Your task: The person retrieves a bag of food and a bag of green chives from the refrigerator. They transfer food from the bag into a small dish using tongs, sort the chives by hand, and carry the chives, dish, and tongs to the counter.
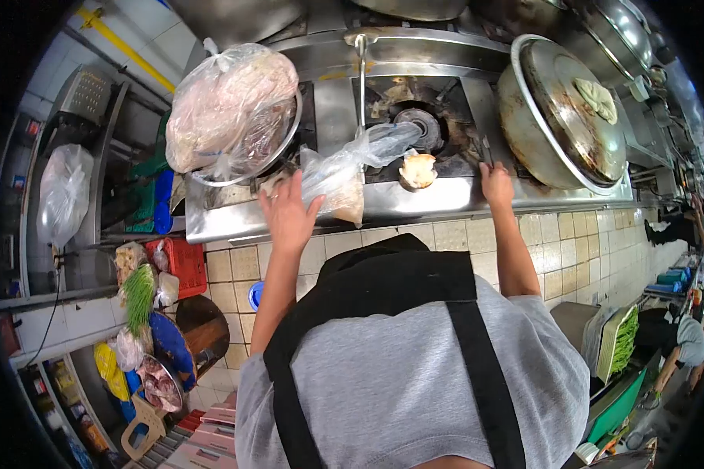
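Note:
On the left of the steel stove, my left hand has its fingers spread beside a crumpled clear plastic bag. My right hand is at the stove's front edge, closed around the handle of a knife whose blade is hard to make out. Between the hands, a pale piece of food with a brown underside lies in front of the burner. A large bagged mass of pale meat rests in a metal bowl at the left.
A big lidded pot stands right of the burner, with a cloth on its lid. A faucet pipe rises behind the bag. Red crate and green stalks are lower left. Another person is at the far right.

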The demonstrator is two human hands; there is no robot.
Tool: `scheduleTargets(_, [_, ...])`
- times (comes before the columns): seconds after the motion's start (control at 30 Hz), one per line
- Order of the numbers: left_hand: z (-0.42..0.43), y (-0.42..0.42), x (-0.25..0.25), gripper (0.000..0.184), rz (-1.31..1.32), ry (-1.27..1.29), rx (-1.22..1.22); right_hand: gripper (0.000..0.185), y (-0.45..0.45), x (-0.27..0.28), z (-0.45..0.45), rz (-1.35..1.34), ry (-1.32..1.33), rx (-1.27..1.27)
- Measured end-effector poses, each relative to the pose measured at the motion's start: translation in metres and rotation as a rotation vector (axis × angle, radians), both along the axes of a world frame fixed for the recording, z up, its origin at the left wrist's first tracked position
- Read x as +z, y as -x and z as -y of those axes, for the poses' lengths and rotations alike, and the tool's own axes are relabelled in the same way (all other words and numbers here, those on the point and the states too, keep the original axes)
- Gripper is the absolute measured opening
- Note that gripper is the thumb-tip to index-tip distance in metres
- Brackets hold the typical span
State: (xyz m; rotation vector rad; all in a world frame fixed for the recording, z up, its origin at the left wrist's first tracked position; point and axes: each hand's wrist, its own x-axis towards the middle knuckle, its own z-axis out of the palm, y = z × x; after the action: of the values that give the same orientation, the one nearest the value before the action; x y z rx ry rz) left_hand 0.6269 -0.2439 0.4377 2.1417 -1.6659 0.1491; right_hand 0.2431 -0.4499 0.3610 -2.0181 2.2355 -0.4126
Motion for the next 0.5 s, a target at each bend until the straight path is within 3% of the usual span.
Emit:
scheduleTargets(0.07, [0.005,-0.002,-0.002,0.041,-0.005,-0.042,-0.007,0.038,0.008,-0.008,0.007,-0.092,0.093,0.083])
scheduleTargets(0.1, [0.007,-0.004,-0.002,0.037,-0.001,-0.037,-0.036,0.034,0.002,0.01,0.003,-0.202,0.136,0.162])
scheduleTargets(0.2, [0.009,-0.005,0.002,0.022,0.0,0.09,-0.12,0.034,-0.042,0.072,-0.004,-0.152,0.3,0.416])
scheduleTargets(0.33, [0.004,-0.004,0.012,0.019,-0.059,0.168,-0.193,0.058,-0.155,0.125,-0.039,0.138,0.367,1.129])
scheduleTargets(0.37, [0.003,-0.002,0.015,0.018,-0.072,0.185,-0.217,0.07,-0.182,0.124,-0.047,0.11,0.26,1.227])
scheduleTargets(0.43, [-0.001,-0.005,0.013,0.017,-0.126,0.224,-0.214,0.067,-0.222,0.092,-0.052,-0.137,0.512,1.32])
scheduleTargets(0.5, [-0.008,-0.016,0.011,0.019,-0.143,0.241,-0.189,0.048,-0.241,0.069,-0.037,-0.395,0.158,1.375])
